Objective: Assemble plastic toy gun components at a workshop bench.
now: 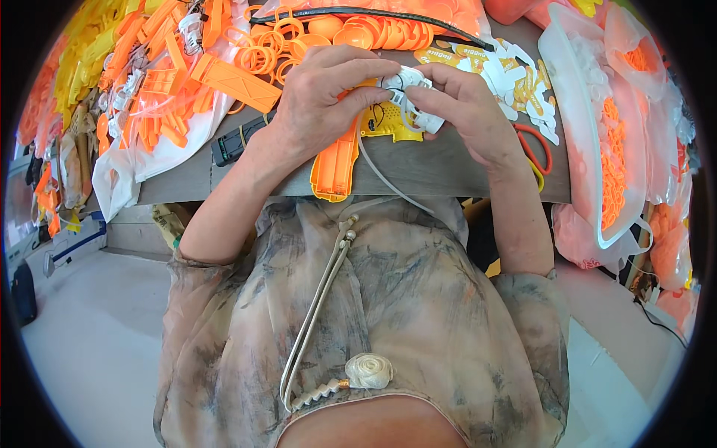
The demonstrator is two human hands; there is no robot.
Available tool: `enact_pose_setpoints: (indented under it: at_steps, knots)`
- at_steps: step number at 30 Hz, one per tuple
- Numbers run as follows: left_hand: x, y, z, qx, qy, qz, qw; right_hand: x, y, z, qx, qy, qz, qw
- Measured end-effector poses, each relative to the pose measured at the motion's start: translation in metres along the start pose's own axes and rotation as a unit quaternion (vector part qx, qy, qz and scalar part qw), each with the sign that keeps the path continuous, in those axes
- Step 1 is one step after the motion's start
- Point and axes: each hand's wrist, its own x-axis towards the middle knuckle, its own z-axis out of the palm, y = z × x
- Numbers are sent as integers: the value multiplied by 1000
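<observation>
A head-worn fisheye camera looks down at close range on the blouse (418, 306) and grey worktable (459, 166)

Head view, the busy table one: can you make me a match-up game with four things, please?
1. white part
2. long casing
3. looped handles
4. pale tub

A. red and yellow
B. holding small orange pieces
C. held by the left hand and right hand
D. orange

Pairs: 1-C, 2-D, 3-A, 4-B

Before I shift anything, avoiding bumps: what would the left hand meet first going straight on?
The white plastic part the left hand holds, then probably the right hand; depth is unclear.
</observation>
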Motion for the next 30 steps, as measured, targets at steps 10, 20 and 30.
enact_pose_setpoints:
  at_steps: [10, 20, 30]
  knots:
    - [1, 7, -4, 31, -13, -13, 999, 3, 6, 5, 8, 58, -13, 998]
    - [0, 13, -3, -10, 0, -65, 998, 4, 9, 7, 17, 58, -15, 998]
    - [0, 10, 0, 139, -25, 69, 988, 4, 11, 5, 43, 58, 1, 997]
